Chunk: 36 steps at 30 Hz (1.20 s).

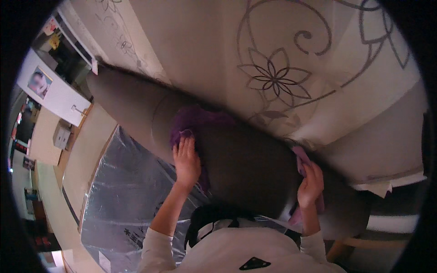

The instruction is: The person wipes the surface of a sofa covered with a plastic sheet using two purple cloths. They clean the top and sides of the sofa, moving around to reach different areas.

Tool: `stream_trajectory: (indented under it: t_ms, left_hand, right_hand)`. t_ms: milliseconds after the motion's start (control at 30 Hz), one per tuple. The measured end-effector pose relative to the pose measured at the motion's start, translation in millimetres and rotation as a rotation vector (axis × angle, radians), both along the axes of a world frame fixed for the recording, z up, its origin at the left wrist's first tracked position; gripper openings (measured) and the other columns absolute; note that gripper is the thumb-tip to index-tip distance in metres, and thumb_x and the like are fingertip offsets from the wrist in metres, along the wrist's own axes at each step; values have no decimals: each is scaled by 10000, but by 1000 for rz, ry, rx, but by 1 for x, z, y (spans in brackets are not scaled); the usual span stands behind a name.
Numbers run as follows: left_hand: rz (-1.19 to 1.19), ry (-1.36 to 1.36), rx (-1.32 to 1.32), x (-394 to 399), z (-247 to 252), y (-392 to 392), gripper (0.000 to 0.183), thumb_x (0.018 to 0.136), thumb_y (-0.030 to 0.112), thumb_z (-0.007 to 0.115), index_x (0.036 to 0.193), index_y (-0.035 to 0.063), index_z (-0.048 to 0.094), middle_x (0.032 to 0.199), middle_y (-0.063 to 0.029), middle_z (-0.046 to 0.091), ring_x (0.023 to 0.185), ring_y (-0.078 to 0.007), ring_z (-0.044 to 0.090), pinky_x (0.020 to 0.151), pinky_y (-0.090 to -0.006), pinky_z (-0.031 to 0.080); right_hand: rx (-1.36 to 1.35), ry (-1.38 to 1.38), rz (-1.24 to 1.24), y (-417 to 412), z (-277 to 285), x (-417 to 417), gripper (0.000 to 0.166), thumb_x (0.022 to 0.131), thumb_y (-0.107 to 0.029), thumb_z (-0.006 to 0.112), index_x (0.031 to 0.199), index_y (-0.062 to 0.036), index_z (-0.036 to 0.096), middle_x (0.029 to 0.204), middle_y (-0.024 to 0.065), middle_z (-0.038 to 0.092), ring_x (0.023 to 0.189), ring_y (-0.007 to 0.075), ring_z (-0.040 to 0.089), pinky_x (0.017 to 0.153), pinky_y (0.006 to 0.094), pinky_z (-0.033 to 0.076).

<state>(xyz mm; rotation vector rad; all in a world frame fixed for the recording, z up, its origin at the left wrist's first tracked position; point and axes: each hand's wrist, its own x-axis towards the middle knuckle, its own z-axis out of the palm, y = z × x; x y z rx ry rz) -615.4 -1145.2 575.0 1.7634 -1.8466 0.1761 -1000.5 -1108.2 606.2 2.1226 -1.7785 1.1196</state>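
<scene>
Before me stretches a long dark surface (pixel 245 160) with a rounded far end, against a patterned wall. My left hand (pixel 187 162) presses on a bunched purple cloth (pixel 201 119) lying across it, fingers on the cloth's near-left part. A strip of the cloth hangs down beside my wrist. Farther right, my right hand (pixel 310 182) holds a lighter pinkish-purple cloth (pixel 300 155) near the wall side. Part of that cloth shows above the fingers and more hangs below, by the wrist.
A wall with a flower and scroll pattern (pixel 276 80) rises along the far side. Clear plastic sheeting (pixel 123 184) covers something at the left. Beyond are pale floor, a small drawer cabinet (pixel 62 136) and a framed picture (pixel 40 82). A wooden bar (pixel 372 242) is at lower right.
</scene>
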Motion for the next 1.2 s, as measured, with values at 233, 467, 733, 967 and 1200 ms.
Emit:
stream_trajectory:
  t_ms: [233,467,733,967,1200]
  left_hand:
    - [-411,179,-84,-74,1,31,455,782,-78,514,1227,-14,581,1328,-189,560,1282,-398,491,1041,-516,404]
    - [-629,290,-50,-44,-6,25,482,766,-54,561,1240,27,587,1367,-161,527,1292,-337,495,1056,-488,407]
    - [-242,-108,99,27,12,-14,652,798,239,667,1381,44,452,1388,-145,488,1301,-296,447,1124,-544,229]
    - [34,-155,30,67,30,-67,799,850,510,614,1414,-13,396,1492,-163,384,1388,-327,337,1141,-560,165]
    - [-345,74,-100,62,3,-54,465,858,65,583,1310,-17,509,1433,-193,448,1345,-356,416,1114,-519,305]
  right_hand:
    - [1,-25,59,-1,0,2,296,827,54,493,1066,17,663,1139,208,626,1063,399,603,938,453,476]
    - [6,52,-2,1,0,4,330,815,46,485,1091,-10,659,1174,191,614,1089,388,591,957,453,462]
    - [57,65,-154,1,-8,10,373,791,41,488,1111,-48,659,1191,171,614,1094,377,586,963,448,466]
    - [31,101,-193,0,-9,7,375,775,63,502,1101,-37,657,1186,174,615,1089,371,587,962,438,473]
    - [26,180,-259,-1,-19,12,371,772,71,520,1100,-36,658,1184,162,621,1096,363,587,954,433,481]
